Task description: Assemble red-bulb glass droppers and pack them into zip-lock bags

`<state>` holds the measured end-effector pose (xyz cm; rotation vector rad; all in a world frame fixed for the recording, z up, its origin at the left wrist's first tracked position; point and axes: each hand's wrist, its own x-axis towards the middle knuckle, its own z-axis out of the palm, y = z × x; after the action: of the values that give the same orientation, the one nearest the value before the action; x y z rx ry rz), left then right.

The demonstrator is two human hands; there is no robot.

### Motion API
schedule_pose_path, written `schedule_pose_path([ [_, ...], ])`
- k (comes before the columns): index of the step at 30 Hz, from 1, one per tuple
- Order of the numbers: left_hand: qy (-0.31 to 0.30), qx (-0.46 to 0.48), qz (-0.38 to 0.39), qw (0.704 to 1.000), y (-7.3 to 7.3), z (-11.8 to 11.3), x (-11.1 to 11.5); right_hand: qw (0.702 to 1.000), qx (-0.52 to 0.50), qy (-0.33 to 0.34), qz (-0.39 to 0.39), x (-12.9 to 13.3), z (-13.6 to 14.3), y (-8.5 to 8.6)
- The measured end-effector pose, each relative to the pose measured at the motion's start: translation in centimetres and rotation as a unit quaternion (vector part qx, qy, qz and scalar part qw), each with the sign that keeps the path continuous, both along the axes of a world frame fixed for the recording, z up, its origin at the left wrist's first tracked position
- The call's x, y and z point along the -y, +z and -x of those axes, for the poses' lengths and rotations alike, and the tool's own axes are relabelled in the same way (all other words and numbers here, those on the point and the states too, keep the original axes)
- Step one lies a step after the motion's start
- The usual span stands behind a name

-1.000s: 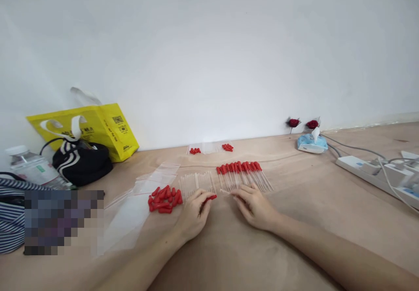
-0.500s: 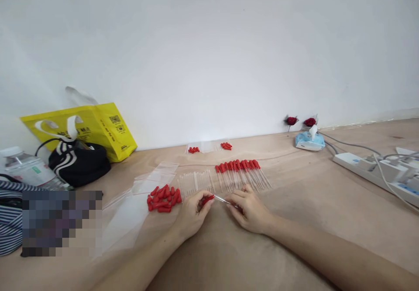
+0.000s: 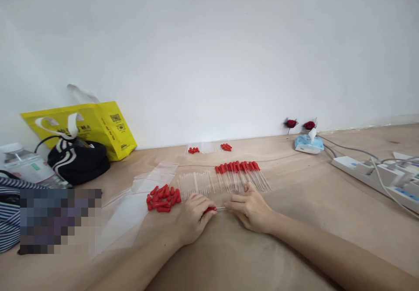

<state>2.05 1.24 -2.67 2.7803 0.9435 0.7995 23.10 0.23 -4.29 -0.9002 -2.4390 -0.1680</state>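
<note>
My left hand [image 3: 193,217] is closed around a red rubber bulb [image 3: 211,209], and only its open end shows past the fingers. A clear glass dropper tube [image 3: 221,208] spans the gap between my hands, with one end at the bulb's mouth. My right hand [image 3: 250,210] pinches the tube's other end, which the fingers hide. Left of my left hand lies a pile of loose red bulbs [image 3: 163,198]. Bare glass tubes [image 3: 195,183] lie in a row just beyond it. Finished-looking droppers with red bulbs [image 3: 242,173] form a row beyond my right hand.
Clear plastic bags [image 3: 127,217] lie at left. Two small groups of red bulbs [image 3: 226,147] rest on a bag by the wall. A yellow bag [image 3: 113,129], black pouch [image 3: 81,162] and bottle [image 3: 28,164] stand at left; tissues [image 3: 309,144] and a power strip [image 3: 376,173] at right.
My hands have come slightly closer together and lower. The tube, tilted before, now lies nearly level, and less of it shows between the hands.
</note>
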Motion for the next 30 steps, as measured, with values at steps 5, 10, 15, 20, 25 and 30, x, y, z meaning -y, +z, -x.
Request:
schedule_pose_path([
  [5,-0.005,-0.015,-0.052,0.999,-0.01,-0.05,0.01,1.000,0.002,-0.003,-0.027,-0.04,0.12,0.19],
  [10,0.012,0.001,-0.033,0.999,-0.22,0.03,0.02,1.000,-0.021,-0.008,0.016,0.07,0.12,0.35],
  [15,0.005,0.003,-0.035,0.999,-0.22,0.01,0.10,1.000,-0.006,-0.002,0.025,0.04,0.09,0.37],
  [20,-0.013,-0.025,-0.057,0.998,-0.06,-0.11,0.13,0.999,0.037,0.013,-0.026,-0.28,-0.13,0.49],
  [25,-0.025,-0.045,-0.060,0.997,0.20,-0.12,0.08,0.993,0.047,0.031,-0.104,-0.63,-0.23,0.13],
  [30,-0.032,-0.055,-0.057,0.996,0.48,-0.06,0.08,0.984,0.065,0.046,-0.161,-0.79,-0.34,-0.02],
])
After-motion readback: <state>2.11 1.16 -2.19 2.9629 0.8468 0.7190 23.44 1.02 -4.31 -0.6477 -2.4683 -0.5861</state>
